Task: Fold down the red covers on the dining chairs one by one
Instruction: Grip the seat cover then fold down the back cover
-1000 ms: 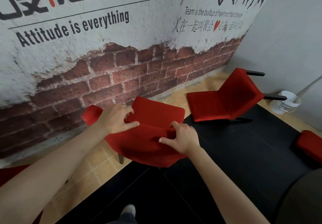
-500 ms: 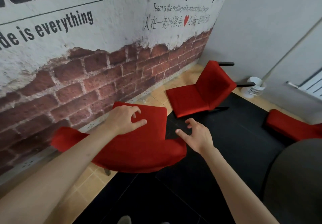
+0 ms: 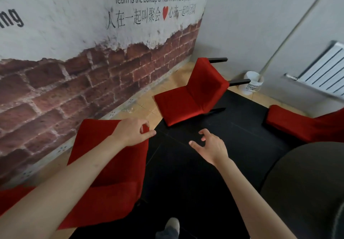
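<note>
While the near cover [image 3: 111, 157] lies folded flat below, the left hand [image 3: 130, 132] hovers loose-fingered, the right hand [image 3: 210, 147] open, empty — next, I'd judge, the upright chair [image 3: 191, 93] beyond.

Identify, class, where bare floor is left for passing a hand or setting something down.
Free: the black mat between the near red chair, the far red chair and the dark round table; the right hand hovers there. Crowded: the tiled strip along the brick wall, and the corner by the white bucket.
</note>
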